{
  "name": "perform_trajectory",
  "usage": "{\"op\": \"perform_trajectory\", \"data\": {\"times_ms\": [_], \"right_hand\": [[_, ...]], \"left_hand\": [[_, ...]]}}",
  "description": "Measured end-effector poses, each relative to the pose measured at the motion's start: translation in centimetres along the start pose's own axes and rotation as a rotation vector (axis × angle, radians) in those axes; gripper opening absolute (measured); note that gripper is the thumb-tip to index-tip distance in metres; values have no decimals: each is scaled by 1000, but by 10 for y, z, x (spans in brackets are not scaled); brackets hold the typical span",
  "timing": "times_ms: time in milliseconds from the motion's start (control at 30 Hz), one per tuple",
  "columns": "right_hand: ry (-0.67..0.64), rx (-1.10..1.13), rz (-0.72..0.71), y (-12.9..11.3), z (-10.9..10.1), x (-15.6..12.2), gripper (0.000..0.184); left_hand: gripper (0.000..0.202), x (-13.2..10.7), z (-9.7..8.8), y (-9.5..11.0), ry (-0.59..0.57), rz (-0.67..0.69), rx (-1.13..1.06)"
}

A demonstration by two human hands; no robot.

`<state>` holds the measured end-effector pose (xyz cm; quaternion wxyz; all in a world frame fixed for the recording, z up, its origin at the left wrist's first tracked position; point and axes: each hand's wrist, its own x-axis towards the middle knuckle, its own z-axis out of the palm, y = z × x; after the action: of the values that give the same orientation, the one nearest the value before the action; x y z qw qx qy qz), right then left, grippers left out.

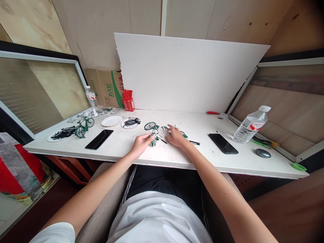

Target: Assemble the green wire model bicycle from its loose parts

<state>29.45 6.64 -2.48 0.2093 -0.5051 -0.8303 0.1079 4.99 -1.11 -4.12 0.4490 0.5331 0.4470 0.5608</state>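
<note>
My left hand [141,141] pinches the frame of a small green model bicycle [152,132] that lies partly built on the white table [157,153]; one spoked wheel shows at its upper left. My right hand [175,136] rests just right of it with fingers curled over small green and black parts [186,136]. What the right fingers hold is too small to name. A thin black tool [194,143] lies beside that hand.
A finished green model bicycle [84,125] stands at the left by plates of black parts [62,134] [130,122] and an empty white plate [111,120]. Two black phones [99,139] [223,143], a water bottle [250,124], a red box [128,100].
</note>
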Motion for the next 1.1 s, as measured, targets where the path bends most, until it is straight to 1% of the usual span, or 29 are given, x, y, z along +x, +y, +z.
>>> {"op": "perform_trajectory", "data": {"times_ms": [100,267,300,367,400,533,700,867,967,1100], "right_hand": [[-53,-40,29,3,0,9,77],[-53,-120,91,11,-4,22,75],[-52,-156,88,10,-5,24,69],[-58,-231,72,5,-5,27,50],[-63,-265,63,2,-5,28,43],[-38,-366,27,-10,-1,30,45],[-18,-420,19,-9,5,28,45],[16,-400,48,-7,8,29,44],[0,-373,69,-7,8,30,45],[-8,-360,59,-6,7,32,46]], "left_hand": [[63,1,0,-1,18,-19,-12],[65,1,0,-1,19,-23,-18],[65,1,0,-1,16,-23,-16],[65,1,0,-1,19,-24,-15],[65,1,0,0,23,-24,-15],[66,1,0,-1,34,-30,-9],[66,2,0,-3,32,-35,-6],[66,1,1,-1,40,-42,0],[65,1,1,-1,39,-38,3],[63,2,1,-5,31,-34,-5]]}}
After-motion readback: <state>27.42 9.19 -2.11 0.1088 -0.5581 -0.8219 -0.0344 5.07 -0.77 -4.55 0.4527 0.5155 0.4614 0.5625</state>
